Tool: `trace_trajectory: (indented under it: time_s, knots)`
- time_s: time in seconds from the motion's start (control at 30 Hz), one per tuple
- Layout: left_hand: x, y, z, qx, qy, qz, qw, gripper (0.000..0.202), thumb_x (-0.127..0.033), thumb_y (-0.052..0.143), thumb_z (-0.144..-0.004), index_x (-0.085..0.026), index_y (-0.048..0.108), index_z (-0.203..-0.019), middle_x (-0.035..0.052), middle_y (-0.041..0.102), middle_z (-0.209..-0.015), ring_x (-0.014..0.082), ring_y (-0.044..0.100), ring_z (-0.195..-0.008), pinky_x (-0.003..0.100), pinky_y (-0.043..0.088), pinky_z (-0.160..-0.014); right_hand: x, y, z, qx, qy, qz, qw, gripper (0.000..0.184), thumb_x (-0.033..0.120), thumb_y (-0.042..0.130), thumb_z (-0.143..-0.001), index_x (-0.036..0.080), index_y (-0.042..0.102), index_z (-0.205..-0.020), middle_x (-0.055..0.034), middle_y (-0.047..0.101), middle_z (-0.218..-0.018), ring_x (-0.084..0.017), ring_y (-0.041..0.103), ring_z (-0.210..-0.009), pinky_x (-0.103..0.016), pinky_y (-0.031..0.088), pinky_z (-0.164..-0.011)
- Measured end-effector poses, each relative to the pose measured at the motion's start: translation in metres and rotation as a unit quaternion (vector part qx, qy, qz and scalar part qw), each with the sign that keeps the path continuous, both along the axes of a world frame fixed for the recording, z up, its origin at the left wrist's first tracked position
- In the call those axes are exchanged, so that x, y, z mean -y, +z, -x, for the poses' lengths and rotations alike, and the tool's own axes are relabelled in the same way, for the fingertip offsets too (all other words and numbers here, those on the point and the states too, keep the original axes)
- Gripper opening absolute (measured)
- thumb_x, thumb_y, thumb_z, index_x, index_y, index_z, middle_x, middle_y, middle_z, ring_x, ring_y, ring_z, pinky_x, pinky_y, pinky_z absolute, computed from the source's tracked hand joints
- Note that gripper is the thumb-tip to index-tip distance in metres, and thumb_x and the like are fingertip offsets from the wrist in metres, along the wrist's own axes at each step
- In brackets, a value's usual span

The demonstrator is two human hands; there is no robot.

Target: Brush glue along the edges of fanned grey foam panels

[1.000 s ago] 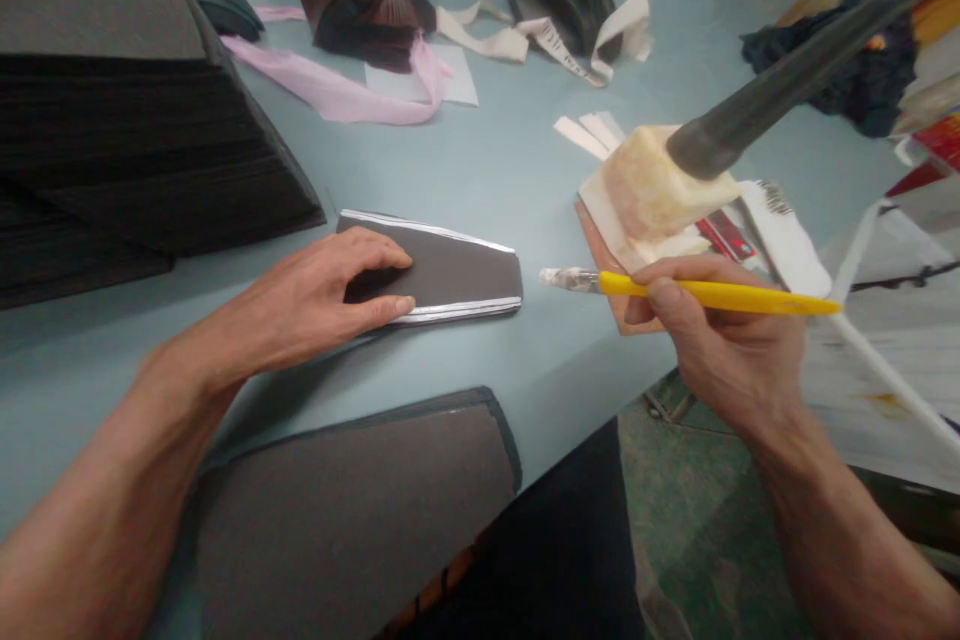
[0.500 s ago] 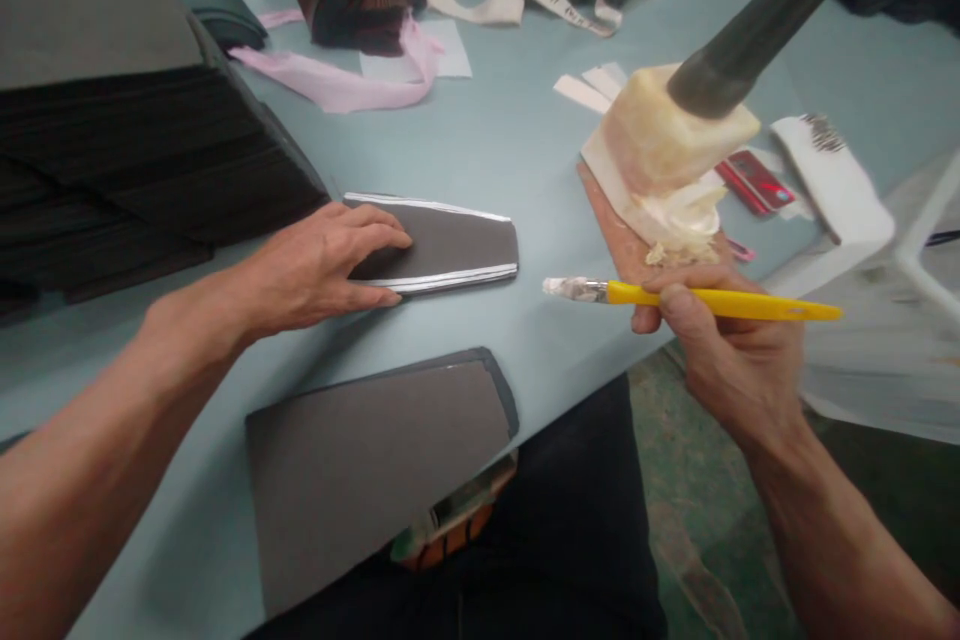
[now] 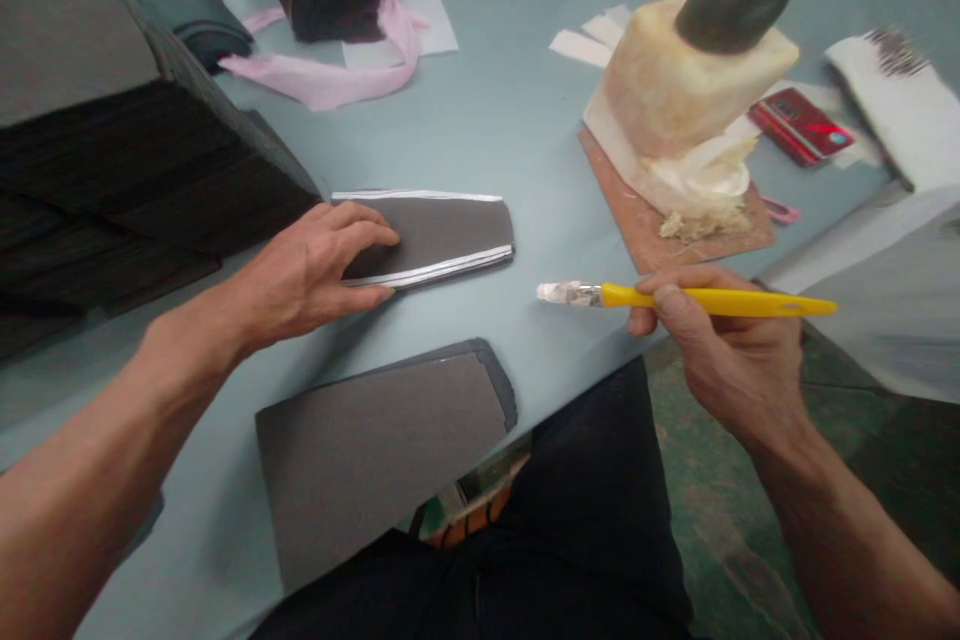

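My left hand (image 3: 315, 265) lies with fingers spread on the left end of a dark grey tapered piece (image 3: 442, 232) whose long edges carry white glue lines. It presses that piece flat on the pale blue table (image 3: 480, 120). My right hand (image 3: 720, 350) is closed around a yellow-handled brush (image 3: 675, 298) with a white, glue-coated tip that points left and hovers just right of the piece. A cream, glue-crusted block (image 3: 675, 90) with a dark handle stuck in it stands on a brown board (image 3: 637, 220) behind the brush.
A tall stack of dark sheets (image 3: 97, 160) fills the left side. A larger grey piece (image 3: 375, 450) lies at the near table edge. Pink ribbon (image 3: 330, 70), fabric scraps, white strips, a red phone (image 3: 799, 120) and a white brush lie further back.
The view has tilted down and the block now stands higher in frame. My right hand with the brush has stayed just right of the grey piece. My left hand keeps pressing it.
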State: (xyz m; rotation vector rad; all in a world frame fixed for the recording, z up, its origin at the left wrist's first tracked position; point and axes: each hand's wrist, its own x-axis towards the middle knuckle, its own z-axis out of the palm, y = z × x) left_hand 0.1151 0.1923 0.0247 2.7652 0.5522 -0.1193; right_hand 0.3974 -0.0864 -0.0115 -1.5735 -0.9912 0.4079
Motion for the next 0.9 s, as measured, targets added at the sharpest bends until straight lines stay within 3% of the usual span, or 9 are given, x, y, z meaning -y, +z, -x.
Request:
trace_trajectory:
  time_s: [0.3,0.47,0.67,0.9]
  knots:
    - [-0.007,0.001,0.003,0.002,0.004,0.016,1.000,0.062,-0.071,0.055,-0.098,-0.023,0.066,-0.136,0.0120,0.066,-0.145,0.0336,0.062,-0.134,0.048,0.047,-0.120,0.004,0.003,0.002,-0.022,-0.008,-0.016,1.000,0.018,0.040,0.078,-0.098,0.023,0.080,-0.092,0.0017,0.072,-0.066,-0.014,0.069,-0.060,-0.028,0.060,-0.064]
    - [0.000,-0.001,0.002,0.006,0.001,-0.004,1.000,0.063,-0.066,0.053,-0.099,-0.019,0.064,-0.139,0.0148,0.065,-0.149,0.0349,0.061,-0.137,0.049,0.047,-0.121,0.008,0.000,0.005,-0.046,0.002,-0.015,0.999,0.016,0.039,0.077,-0.099,0.024,0.079,-0.093,0.0025,0.073,-0.067,-0.013,0.070,-0.061,-0.025,0.059,-0.063]
    - [0.013,-0.009,0.000,0.017,0.019,-0.055,0.998,0.055,-0.053,0.054,-0.095,-0.021,0.065,-0.138,0.0152,0.065,-0.148,0.0364,0.062,-0.135,0.053,0.050,-0.119,0.009,0.002,0.010,-0.043,0.002,-0.019,0.999,0.033,0.057,0.079,-0.097,0.024,0.077,-0.093,0.0034,0.071,-0.066,-0.013,0.069,-0.058,-0.026,0.059,-0.060]
    - [0.029,-0.013,0.001,0.008,0.044,-0.076,0.996,0.055,-0.052,0.055,-0.097,-0.024,0.061,-0.144,0.0157,0.062,-0.152,0.0367,0.061,-0.137,0.053,0.050,-0.119,0.016,0.002,0.011,-0.055,0.010,-0.026,0.998,0.029,0.051,0.078,-0.100,0.023,0.078,-0.094,0.0033,0.072,-0.067,-0.012,0.069,-0.060,-0.024,0.059,-0.063]
